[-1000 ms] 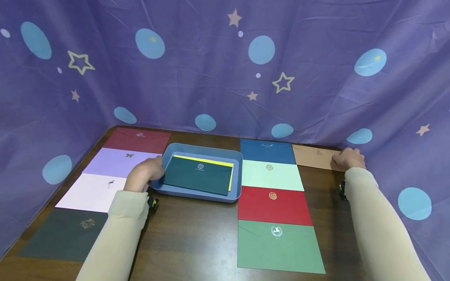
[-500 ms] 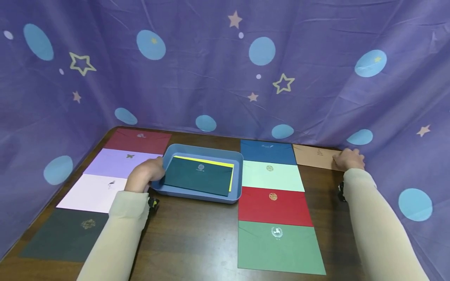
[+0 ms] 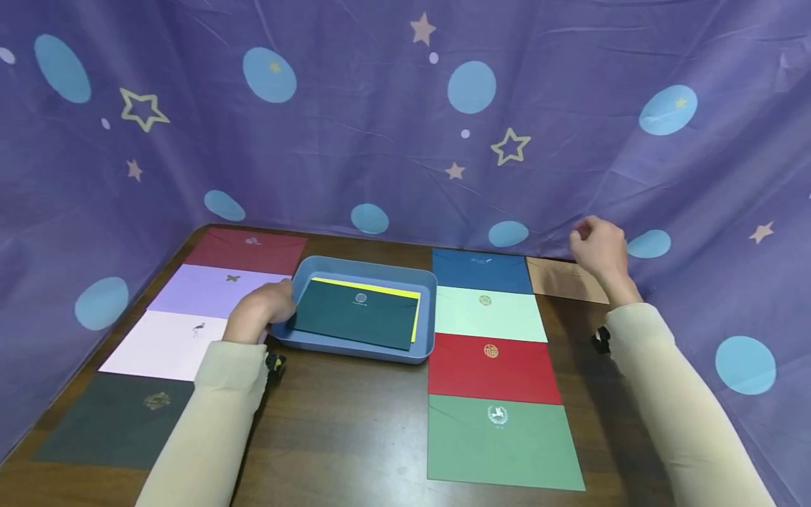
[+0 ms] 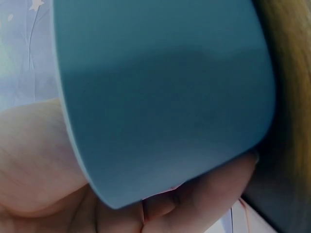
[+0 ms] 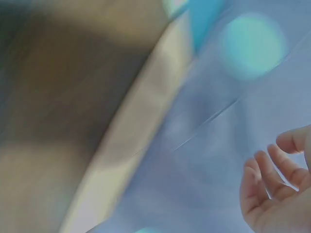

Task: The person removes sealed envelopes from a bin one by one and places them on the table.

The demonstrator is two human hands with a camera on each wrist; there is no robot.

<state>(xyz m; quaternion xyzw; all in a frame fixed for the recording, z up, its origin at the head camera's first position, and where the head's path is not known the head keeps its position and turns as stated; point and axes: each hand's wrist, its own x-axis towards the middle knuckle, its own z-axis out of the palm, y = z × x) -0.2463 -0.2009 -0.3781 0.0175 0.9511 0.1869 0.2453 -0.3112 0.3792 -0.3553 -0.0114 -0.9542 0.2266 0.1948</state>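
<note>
My left hand (image 3: 261,310) grips the left side of a blue tray (image 3: 355,354); in the left wrist view the thumb lies on one side of the tray's wall (image 4: 165,107) and curled fingers on the other. Inside the tray a dark green envelope (image 3: 355,320) lies over a yellow envelope (image 3: 405,296). My right hand (image 3: 602,248) is raised above the tan envelope (image 3: 557,282) at the back right and hides part of it. Nothing is in this hand, and its fingers are loosely bent in the right wrist view.
Left of the tray a column of envelopes runs maroon (image 3: 247,253), lilac (image 3: 196,290), white (image 3: 158,345) and dark grey (image 3: 114,422). Right of it lie blue (image 3: 481,274), mint (image 3: 491,320), red (image 3: 494,377) and green (image 3: 507,451) envelopes. A purple curtain (image 3: 380,141) hangs behind the table (image 3: 342,422).
My right hand has let go of the tan envelope's right end and risen, moving slightly left. My left hand and the tray have stayed put.
</note>
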